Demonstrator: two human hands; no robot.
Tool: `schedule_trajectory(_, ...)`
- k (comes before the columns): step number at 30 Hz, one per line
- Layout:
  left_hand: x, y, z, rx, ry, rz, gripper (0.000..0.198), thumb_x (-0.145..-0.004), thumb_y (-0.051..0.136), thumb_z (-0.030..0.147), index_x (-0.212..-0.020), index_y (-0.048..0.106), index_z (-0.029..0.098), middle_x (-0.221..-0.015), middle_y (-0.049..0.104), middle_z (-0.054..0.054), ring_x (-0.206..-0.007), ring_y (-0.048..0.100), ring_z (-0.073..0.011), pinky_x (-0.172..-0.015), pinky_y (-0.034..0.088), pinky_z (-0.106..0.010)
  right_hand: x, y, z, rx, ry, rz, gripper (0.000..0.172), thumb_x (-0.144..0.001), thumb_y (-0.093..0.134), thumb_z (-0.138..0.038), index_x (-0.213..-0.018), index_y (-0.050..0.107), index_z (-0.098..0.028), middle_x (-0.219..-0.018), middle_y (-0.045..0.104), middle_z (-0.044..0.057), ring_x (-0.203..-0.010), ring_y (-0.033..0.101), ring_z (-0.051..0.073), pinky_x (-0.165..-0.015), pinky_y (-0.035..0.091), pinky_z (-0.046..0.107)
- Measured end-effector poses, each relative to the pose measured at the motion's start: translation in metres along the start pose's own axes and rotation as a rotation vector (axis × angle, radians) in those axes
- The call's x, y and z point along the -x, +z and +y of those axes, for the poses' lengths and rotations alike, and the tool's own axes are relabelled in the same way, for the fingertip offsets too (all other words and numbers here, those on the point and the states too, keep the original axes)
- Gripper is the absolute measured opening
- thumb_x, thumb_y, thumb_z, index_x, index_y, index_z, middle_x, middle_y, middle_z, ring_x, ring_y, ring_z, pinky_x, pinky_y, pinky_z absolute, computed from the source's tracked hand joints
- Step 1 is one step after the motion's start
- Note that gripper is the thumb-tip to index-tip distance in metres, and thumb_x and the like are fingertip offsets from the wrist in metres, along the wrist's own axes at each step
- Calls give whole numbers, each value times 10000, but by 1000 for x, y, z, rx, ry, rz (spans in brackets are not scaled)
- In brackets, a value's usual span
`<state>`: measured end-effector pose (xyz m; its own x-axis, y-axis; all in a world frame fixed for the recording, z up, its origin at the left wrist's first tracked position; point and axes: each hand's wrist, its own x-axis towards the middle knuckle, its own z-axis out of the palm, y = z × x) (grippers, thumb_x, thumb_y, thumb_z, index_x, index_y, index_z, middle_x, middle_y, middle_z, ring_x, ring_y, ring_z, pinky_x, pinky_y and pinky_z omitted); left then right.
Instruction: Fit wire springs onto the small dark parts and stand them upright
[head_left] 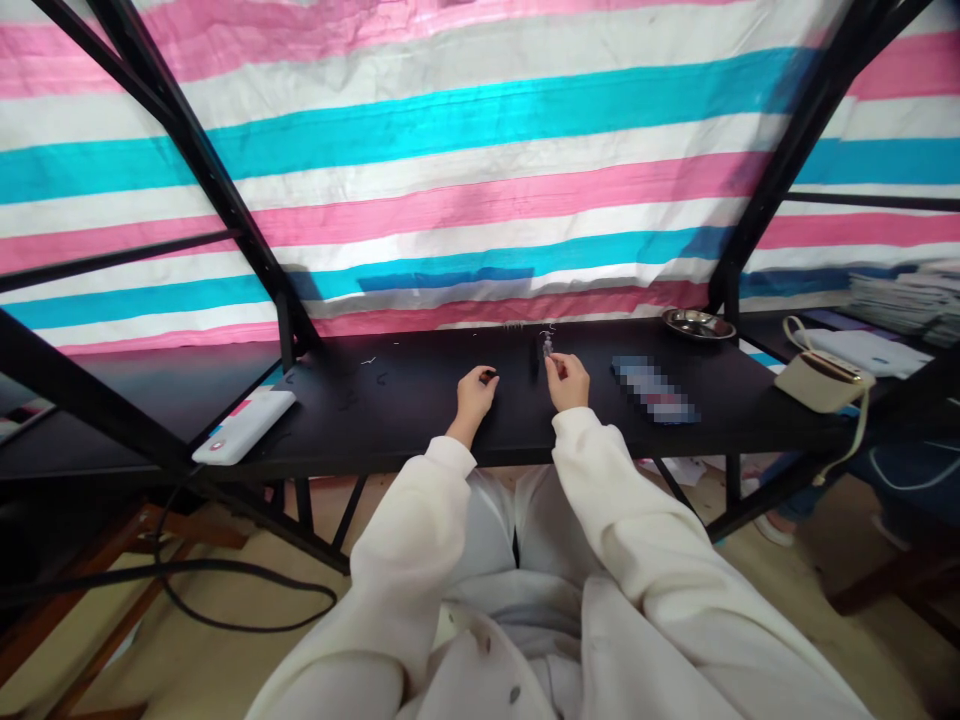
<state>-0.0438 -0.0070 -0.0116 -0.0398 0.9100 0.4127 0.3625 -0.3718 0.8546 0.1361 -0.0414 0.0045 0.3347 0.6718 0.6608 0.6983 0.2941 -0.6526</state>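
My left hand [472, 397] is over the black tabletop [405, 400], its thumb and finger closed round a small black piece [487, 377] whose kind is too small to tell. To the right of it, my right hand [569, 382] pinches at the near end of a small clear-grey item [547, 345]. Which part of that item lies between the fingertips is hard to make out. Just left of the item is a slim dark object [535, 357] that blends into the table. Small metal coils [513, 326], perhaps springs, lie at the back edge.
A white power bank-like box [245, 428] lies at the left, and a blurred-out flat object [655, 389] at the right. Behind it are a shiny metal dish [698, 324] and a beige handbag [821, 380]. Black frame posts slant up both sides before a striped sheet [480, 200].
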Motion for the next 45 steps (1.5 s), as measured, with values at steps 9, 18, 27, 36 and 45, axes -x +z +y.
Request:
schedule_trajectory(9, 9, 8, 12, -237, 113, -86, 136, -723, 598, 241, -833, 650, 180, -745, 635, -44, -691, 570, -152, -695, 422, -267, 2, -3, 8, 124, 211, -72, 284, -825, 408, -366, -902, 588, -160, -826, 631, 74, -781, 556, 184, -712, 399, 280)
schedule_trajectory(18, 6, 41, 41, -422, -32, -229, 146, -711, 622, 309, -792, 661, 194, -774, 662, -35, -726, 587, -149, -666, 411, -237, 2, -2, 11, 236, 290, -189, 183, -808, 474, -286, -863, 609, -175, -838, 658, 67, -807, 580, 185, -689, 401, 271)
schedule_trajectory(27, 1, 64, 41, -559, -50, -229, 162, -734, 600, 362, -762, 649, 211, -803, 657, -51, -776, 594, -181, -646, 406, -259, -1, 2, 18, 338, 312, -315, 175, -783, 546, -292, -854, 666, -187, -899, 658, 75, -846, 588, 190, -710, 419, 275)
schedule_trajectory(36, 2, 69, 40, -709, 26, -247, 224, -791, 533, 366, -892, 626, 190, -959, 607, -87, -893, 570, -201, -722, 420, -285, -1, 3, 19, 429, 290, -348, 240, -764, 572, -348, -904, 693, -194, -939, 628, 96, -878, 571, 206, -715, 409, 286)
schedule_trajectory(45, 9, 65, 41, -725, 27, -240, 336, -787, 534, 415, -1010, 587, 170, -1010, 585, -100, -945, 550, -205, -757, 416, -279, 1, 0, 15, 468, 310, -327, 326, -737, 603, -401, -971, 657, -180, -1029, 575, 118, -991, 498, 249, -805, 367, 355)
